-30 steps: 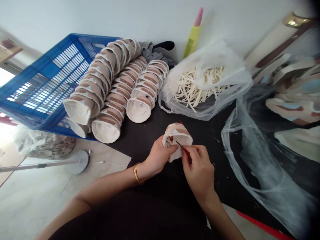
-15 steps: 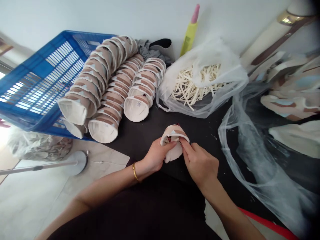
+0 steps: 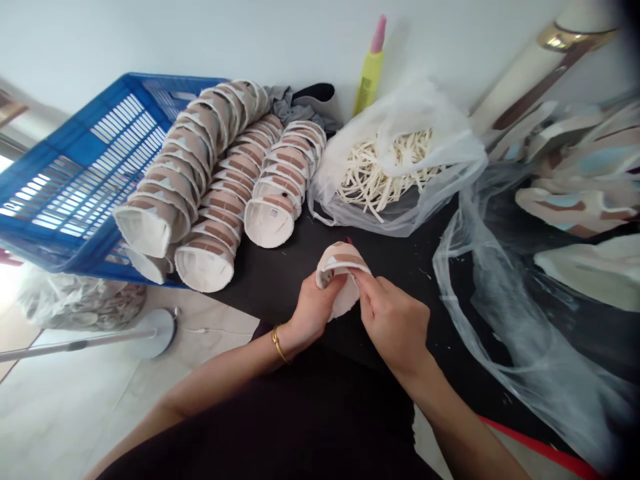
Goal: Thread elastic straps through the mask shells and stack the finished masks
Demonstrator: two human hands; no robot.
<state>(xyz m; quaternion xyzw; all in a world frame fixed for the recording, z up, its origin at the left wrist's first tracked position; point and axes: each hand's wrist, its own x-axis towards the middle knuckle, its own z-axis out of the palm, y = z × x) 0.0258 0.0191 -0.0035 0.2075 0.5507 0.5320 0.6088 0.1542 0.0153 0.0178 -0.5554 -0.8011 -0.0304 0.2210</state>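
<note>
Between my hands is a small curved fabric shoe upper (image 3: 341,255), beige and brown outside with a white lining. My left hand (image 3: 315,305) grips its left edge, the thumb inside the opening. On the other side, my right hand (image 3: 395,317) pinches the right rim, its fingers partly inside the piece and partly hidden. Similar shoe uppers stand nested in long rows at the left: one row (image 3: 183,157) against the basket, another (image 3: 220,213) beside it, and a shorter row (image 3: 287,167) nearest my hands.
A blue plastic basket (image 3: 75,143) is at the left. Behind my hands, a clear plastic bag (image 3: 445,143) holds cream strips (image 3: 375,177). A yellow bottle with a pink tip (image 3: 370,77) stands by the wall. More fabric pieces (image 3: 575,207) and crumpled clear plastic (image 3: 525,320) lie at the right.
The shoe upper has shifted slightly left and tipped so more of its outside shows. My left thumb has moved along inside the opening. The whole view has shifted a little.
</note>
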